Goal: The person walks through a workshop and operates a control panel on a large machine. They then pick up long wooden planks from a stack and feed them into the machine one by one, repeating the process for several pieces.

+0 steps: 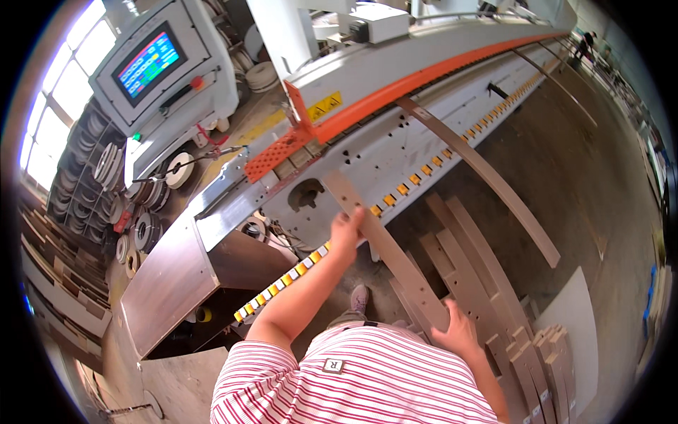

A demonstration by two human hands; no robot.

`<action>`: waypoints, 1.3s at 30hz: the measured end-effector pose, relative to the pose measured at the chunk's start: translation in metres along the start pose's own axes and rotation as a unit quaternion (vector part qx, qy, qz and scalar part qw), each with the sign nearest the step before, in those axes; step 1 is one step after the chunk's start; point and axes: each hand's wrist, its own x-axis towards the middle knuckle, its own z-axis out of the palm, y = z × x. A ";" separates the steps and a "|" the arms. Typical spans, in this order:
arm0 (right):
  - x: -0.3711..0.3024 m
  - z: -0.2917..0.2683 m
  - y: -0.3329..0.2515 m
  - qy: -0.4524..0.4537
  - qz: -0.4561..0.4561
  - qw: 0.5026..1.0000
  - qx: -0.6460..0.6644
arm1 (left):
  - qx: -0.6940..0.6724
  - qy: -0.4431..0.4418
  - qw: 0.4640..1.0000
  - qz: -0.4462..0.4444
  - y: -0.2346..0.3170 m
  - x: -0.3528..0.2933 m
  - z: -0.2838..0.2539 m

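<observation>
A long, narrow brown board [393,256] with several small holes lies slantwise between my hands. My left hand [346,232] is closed around its left edge, towards the far end. At the near end, my right hand [458,326] holds the board by its right side, thumb on top. The board's far tip reaches the side of a long grey edge-banding machine [311,222] with an orange guard [424,79]. Another long brown strip [494,185] sticks out from under the guard, to the right of the board I hold.
Stacked brown boards [466,247] stand below and right of my hands, with shorter pieces [533,367] nearer. A control panel with a lit screen [150,63] rises at the left. A brown cabinet [169,283] sits beneath the machine's end. Yellow rollers [402,189] line its front.
</observation>
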 end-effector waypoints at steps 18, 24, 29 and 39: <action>0.024 0.003 -0.042 -0.044 -0.018 0.999 -0.016 | -0.172 0.080 0.982 0.014 0.042 0.136 -0.061; 0.031 -0.003 -0.039 -0.051 -0.014 0.998 -0.027 | -0.137 0.120 0.983 0.004 0.052 0.131 -0.044; 0.039 -0.006 -0.037 -0.057 -0.027 0.998 -0.021 | -0.117 0.140 0.983 -0.001 0.052 0.137 -0.044; 0.058 -0.012 -0.020 -0.058 -0.025 0.998 0.016 | -0.101 0.157 0.982 -0.002 0.052 0.147 -0.028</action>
